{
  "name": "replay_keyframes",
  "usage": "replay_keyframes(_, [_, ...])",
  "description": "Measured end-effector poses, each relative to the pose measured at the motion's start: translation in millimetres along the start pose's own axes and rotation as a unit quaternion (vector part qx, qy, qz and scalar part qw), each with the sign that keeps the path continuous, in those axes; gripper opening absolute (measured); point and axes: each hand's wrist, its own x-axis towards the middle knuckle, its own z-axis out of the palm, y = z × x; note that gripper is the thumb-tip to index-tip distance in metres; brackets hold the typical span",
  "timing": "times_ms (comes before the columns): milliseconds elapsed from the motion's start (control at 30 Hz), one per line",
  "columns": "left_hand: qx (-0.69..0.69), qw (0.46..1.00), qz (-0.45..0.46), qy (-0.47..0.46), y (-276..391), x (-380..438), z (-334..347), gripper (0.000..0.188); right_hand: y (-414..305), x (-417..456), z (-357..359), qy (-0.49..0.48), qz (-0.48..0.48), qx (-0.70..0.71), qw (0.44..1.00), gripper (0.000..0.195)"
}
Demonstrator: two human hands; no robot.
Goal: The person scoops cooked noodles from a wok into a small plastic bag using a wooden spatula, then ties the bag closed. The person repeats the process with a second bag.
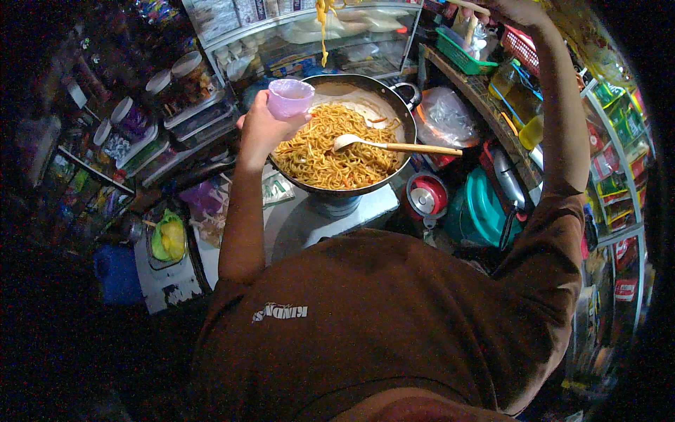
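My left hand (269, 124) grips a purple plastic cup (291, 100) that seems lined with a thin clear bag, over the near left side of a wide pan. Stir-fried noodles (337, 163) with bits of vegetable fill much of the pan (364, 87). Across them lies a spoon with a pale head and wooden handle (422, 149). Raised at the top right, my right hand (509, 13) is closed around a pale wooden handle (466, 5); its far end is out of view. A strand of noodles (323, 37) hangs from the top edge above the pan.
Behind the pan stands a glass display case (311, 31). Plastic containers (184, 79) line the left. At right are a wooden shelf (474, 84) with a green basket (464, 55) and bottles, a teal basin (482, 211) and a red-and-silver pot (427, 195). A glass tray (167, 240) holds something yellow and green.
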Motion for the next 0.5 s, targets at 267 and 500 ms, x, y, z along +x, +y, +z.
replay_keyframes(267, [-0.028,0.998,0.048,-0.008,8,9,14,0.082,-6,7,-3,-0.03,-0.091,0.074,0.993,0.027])
replay_keyframes(500, [-0.133,0.988,0.074,-0.015,1,14,19,0.079,-29,7,19,-0.141,-0.009,0.185,0.972,0.026])
